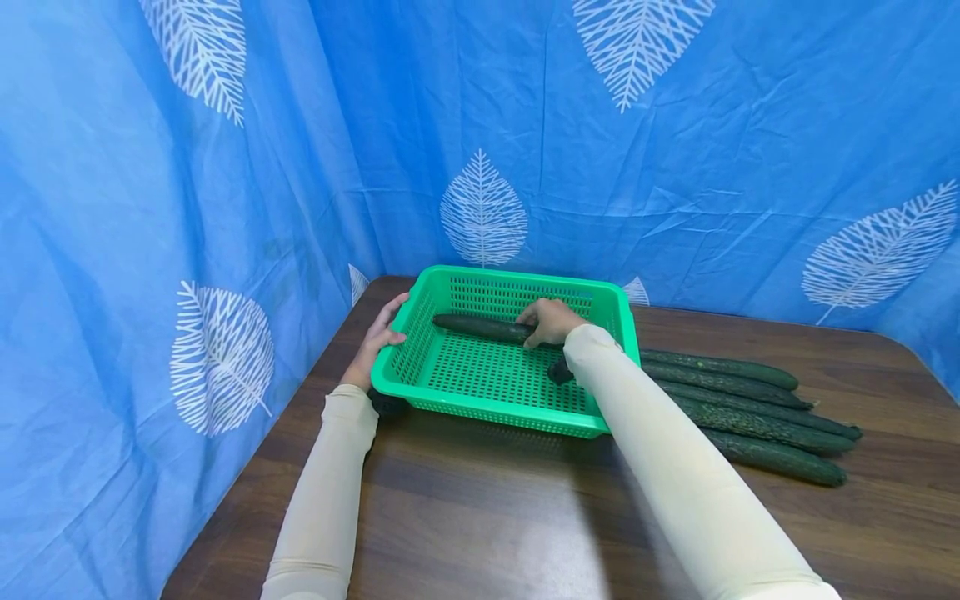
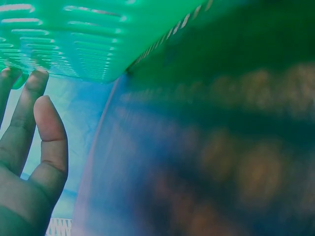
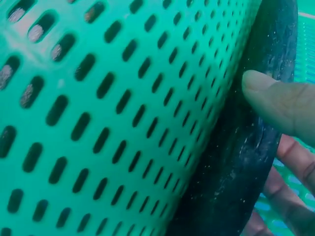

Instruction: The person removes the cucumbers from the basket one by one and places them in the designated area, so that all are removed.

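A green plastic basket [image 1: 480, 406] with slotted walls stands on the table in the head view. At its left end, my left hand [image 1: 377, 337] holds the rim, with the thumb at the top edge. In the left wrist view its fingers [image 2: 35, 83] reach up against the slotted outside. My right hand [image 1: 553, 322] is inside the basket and grips a long dark green cucumber [image 1: 483, 327] near the far wall. The right wrist view shows the thumb on one side of the cucumber [image 3: 241, 152] and fingers on the other, close beside the basket wall [image 3: 113, 98].
Several more cucumbers [image 1: 757, 417] lie side by side on the brown wooden table [image 1: 480, 500] to the right of the basket, partly behind my right sleeve [image 1: 675, 458]. A blue curtain [image 1: 540, 167] with white leaf prints hangs behind the table and along its left.
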A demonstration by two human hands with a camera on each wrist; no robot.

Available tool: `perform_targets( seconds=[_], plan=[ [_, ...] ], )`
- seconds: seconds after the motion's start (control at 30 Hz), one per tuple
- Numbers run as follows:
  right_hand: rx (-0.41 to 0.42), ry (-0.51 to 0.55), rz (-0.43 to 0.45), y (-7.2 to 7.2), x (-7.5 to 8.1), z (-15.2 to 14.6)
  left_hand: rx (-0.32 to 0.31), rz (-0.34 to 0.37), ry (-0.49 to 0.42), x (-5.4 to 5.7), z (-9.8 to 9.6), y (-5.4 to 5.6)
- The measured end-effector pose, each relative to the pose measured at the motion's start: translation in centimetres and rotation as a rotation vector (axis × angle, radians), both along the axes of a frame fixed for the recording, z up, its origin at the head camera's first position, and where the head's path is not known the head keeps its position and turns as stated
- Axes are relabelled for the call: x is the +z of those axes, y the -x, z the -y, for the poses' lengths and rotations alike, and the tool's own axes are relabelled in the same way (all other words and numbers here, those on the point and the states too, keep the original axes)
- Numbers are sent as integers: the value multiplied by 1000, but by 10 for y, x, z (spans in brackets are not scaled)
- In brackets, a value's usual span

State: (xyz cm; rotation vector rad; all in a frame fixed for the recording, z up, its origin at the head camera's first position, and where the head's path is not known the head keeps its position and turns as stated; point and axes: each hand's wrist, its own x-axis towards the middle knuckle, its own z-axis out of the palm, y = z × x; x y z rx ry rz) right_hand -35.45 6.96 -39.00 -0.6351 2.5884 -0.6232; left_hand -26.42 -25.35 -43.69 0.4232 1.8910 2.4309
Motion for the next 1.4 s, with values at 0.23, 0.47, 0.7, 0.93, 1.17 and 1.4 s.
perform_targets(
  seconds=[0.23, 0.47, 0.7, 0.93, 1.17, 1.4],
  plan=[
    [12, -19, 18, 0, -2, 0, -10, -2, -18, 0, 1, -2],
    [42, 1, -13, 2, -5, -3, -6, 7, -23, 0, 0, -1],
    [27, 104, 1, 1, 3, -11, -9, 14, -6, 0, 0, -1],
    [34, 145, -14, 2, 11, -15, -10, 10, -17, -1, 0, 0],
    [32, 213, -38, 0, 19, -20, -9, 2, -18, 0, -1, 0],
    [51, 224, -105, -4, 28, -19, 0, 17, -19, 1, -1, 0]
  ],
)
